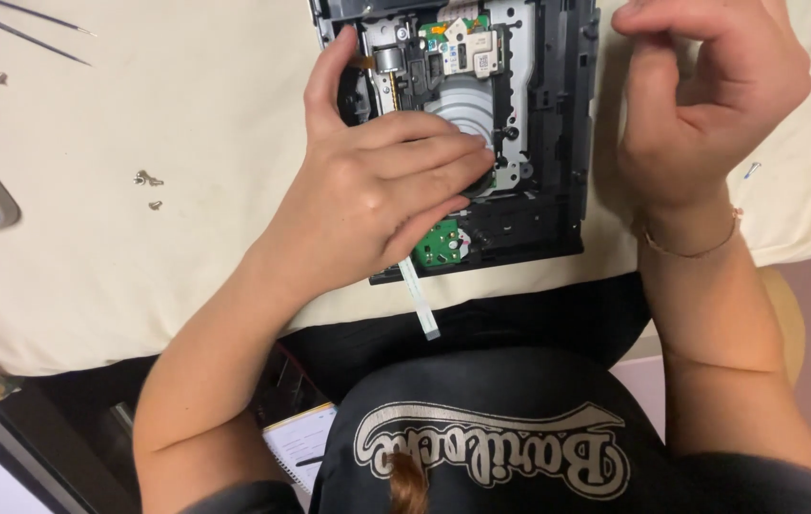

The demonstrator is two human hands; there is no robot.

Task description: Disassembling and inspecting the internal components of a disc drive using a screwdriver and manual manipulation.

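The opened disc drive point(520, 133) lies at 12 o'clock on the cream cloth point(186, 124). The left hand point(377, 190) rests flat on the drive's metal plate, fingers extended, gripping nothing. The right hand point(700, 95) hovers at 2 o'clock, fingers loosely curled, empty. Loose screws point(147, 181) lie at 9 o'clock.

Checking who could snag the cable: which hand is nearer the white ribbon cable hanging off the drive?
Left. The left hand rests on the opened disc drive, just above the white ribbon cable. The right hand hovers at the drive's far edge, well away.
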